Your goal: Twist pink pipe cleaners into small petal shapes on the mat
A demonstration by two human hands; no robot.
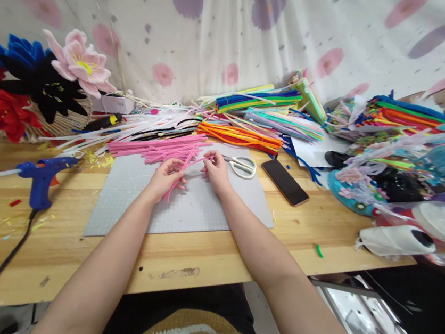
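While my left grip [168, 178] is curled closed around a few pink stems [186, 165], my right grip [214, 170] pinches one strand that stretches across from them, so the pieces in hand span the gap between both grips, over the grey mat [122, 198]. I'd judge this to be early on: the held stems look loose, no finished pink piece lies near either grip, and a pink pile [132, 148] just beyond my left grip looks unused. Counting, I make it one mat beneath my grips, one pair of scissors [234, 161] just right of my right grip, one phone [285, 182] farther right, one glue gun [42, 178] well left of my left grip, and one orange bundle [240, 136] beyond both. One worktop [299, 234] carries them all. The held stems overlap too much to count, as does the pile.
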